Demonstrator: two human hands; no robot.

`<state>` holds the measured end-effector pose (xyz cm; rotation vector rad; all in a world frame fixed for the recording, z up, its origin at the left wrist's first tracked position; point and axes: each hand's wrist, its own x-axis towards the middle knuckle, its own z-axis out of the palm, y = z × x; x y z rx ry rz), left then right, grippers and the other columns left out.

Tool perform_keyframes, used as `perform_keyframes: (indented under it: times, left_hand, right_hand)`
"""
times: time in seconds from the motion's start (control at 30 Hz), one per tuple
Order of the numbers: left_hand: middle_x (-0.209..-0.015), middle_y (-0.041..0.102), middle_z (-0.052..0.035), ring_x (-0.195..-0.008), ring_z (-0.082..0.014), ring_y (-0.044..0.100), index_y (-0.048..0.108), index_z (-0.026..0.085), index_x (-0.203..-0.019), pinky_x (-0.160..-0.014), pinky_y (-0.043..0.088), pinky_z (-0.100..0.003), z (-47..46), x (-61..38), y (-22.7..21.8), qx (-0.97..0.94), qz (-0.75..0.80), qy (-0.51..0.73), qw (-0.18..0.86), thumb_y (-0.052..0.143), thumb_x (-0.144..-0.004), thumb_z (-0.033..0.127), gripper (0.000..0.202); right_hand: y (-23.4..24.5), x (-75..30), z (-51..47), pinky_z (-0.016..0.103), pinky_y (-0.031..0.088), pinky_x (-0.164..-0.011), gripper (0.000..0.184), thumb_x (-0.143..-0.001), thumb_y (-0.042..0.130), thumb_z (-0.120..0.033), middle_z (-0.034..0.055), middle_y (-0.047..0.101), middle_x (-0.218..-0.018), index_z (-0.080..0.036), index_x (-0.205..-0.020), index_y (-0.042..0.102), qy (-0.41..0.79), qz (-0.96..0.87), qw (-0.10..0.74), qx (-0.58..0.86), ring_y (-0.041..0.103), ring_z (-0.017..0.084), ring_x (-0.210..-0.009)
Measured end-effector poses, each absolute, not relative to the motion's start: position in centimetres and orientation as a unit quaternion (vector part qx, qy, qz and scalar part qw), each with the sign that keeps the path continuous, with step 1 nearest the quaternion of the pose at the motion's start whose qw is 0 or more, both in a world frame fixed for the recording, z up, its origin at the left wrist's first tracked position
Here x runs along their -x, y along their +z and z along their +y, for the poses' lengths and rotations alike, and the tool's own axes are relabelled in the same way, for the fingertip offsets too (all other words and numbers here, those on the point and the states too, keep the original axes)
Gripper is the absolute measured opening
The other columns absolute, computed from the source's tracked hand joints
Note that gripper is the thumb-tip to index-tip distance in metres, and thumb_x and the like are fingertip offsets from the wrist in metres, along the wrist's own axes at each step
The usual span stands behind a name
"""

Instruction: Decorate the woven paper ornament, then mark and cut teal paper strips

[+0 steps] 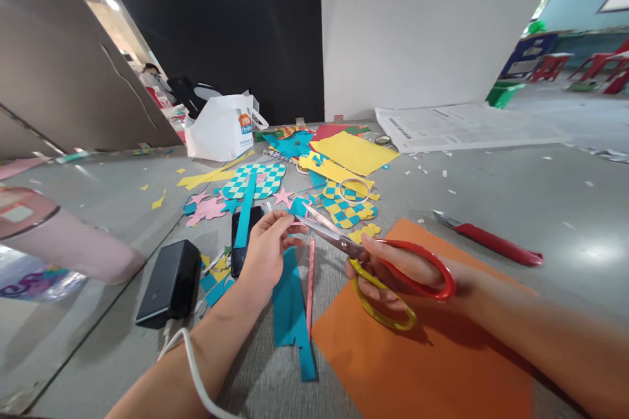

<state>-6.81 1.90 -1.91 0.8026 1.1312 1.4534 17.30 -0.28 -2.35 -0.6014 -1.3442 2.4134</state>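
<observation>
Left hand (268, 252) pinches teal paper scrap (297, 207) at the blades of red-and-yellow scissors (339, 242), right hand (398, 268) in the handles.
Left grip closed on scrap; right grip closed through handles, blades slightly apart, centre of frame. Finished-looking checkered woven paper piece (253, 181) sits upper centre, with cut paper shapes around it. Orange paper sheet (417, 360) under right hand looks whole, lower right. Teal paper strip (289, 298) lies lower centre, black power bank (170, 283) left of left hand, red-handled craft knife (491, 240) right.
</observation>
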Motion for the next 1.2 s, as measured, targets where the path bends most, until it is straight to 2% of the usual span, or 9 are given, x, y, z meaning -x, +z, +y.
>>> perform_keyframes:
  times: [0.33, 0.53, 0.73, 0.93, 1.2]
  left_hand:
    - [-0.067, 0.071, 0.0009, -0.062, -0.0180, 0.073, 0.062, 0.019, -0.077, -0.048, 0.056, -0.023, 1.9, 6.8, -1.8, -0.343, 0.467, 0.606, 0.546, 0.091, -0.056, 0.030, 0.037]
    - [-0.068, 0.070, -0.0002, -0.063, -0.0165, 0.071, 0.066, 0.018, -0.075, -0.048, 0.056, -0.023, 2.0, 6.9, -1.8, -0.346, 0.453, 0.614, 0.547, 0.093, -0.059, 0.040, 0.038]
    - [-0.068, 0.072, 0.0001, -0.062, -0.0147, 0.070, 0.068, 0.018, -0.074, -0.052, 0.058, -0.022, 2.1, 7.0, -2.1, -0.356, 0.445, 0.623, 0.535, 0.095, -0.057, 0.035, 0.037]
    - [-0.068, 0.071, 0.0004, -0.064, -0.0171, 0.073, 0.068, 0.018, -0.076, -0.050, 0.056, -0.022, 2.0, 6.9, -2.1, -0.363, 0.448, 0.624, 0.527, 0.096, -0.056, 0.036, 0.039]
    - [-0.070, 0.071, 0.0005, -0.064, -0.0162, 0.071, 0.066, 0.018, -0.074, -0.050, 0.058, -0.023, 1.9, 6.8, -1.8, -0.367, 0.454, 0.627, 0.516, 0.095, -0.055, 0.034, 0.038]
  right_hand:
    - [-3.1, -17.1, -0.1, 0.026, 0.045, -0.042, 0.067, -0.101, 0.030, -0.076, 0.0007, 0.056, -0.058, -0.017, -0.082, 0.058, 0.860, -0.448, 0.150, 0.190, 0.046, 0.012, -0.041]
    - [-2.3, -17.1, -0.6, 0.025, 0.042, -0.042, 0.065, -0.103, 0.030, -0.072, -0.0003, 0.054, -0.057, -0.017, -0.084, 0.059, 0.858, -0.447, 0.158, 0.198, 0.045, 0.012, -0.041]
    - [-3.5, -17.0, -0.6, 0.025, 0.041, -0.042, 0.071, -0.104, 0.021, -0.071, -0.0008, 0.052, -0.056, -0.016, -0.085, 0.060, 0.853, -0.452, 0.177, 0.192, 0.042, 0.012, -0.040]
    - [-4.4, -17.1, -0.1, 0.028, 0.042, -0.046, 0.072, -0.103, 0.022, -0.074, 0.0002, 0.054, -0.058, -0.017, -0.082, 0.059, 0.844, -0.473, 0.175, 0.181, 0.044, 0.012, -0.043]
    - [-4.8, -16.9, -0.1, 0.025, 0.038, -0.045, 0.069, -0.103, 0.024, -0.072, 0.0015, 0.057, -0.063, -0.016, -0.088, 0.062, 0.845, -0.466, 0.182, 0.190, 0.043, 0.012, -0.045]
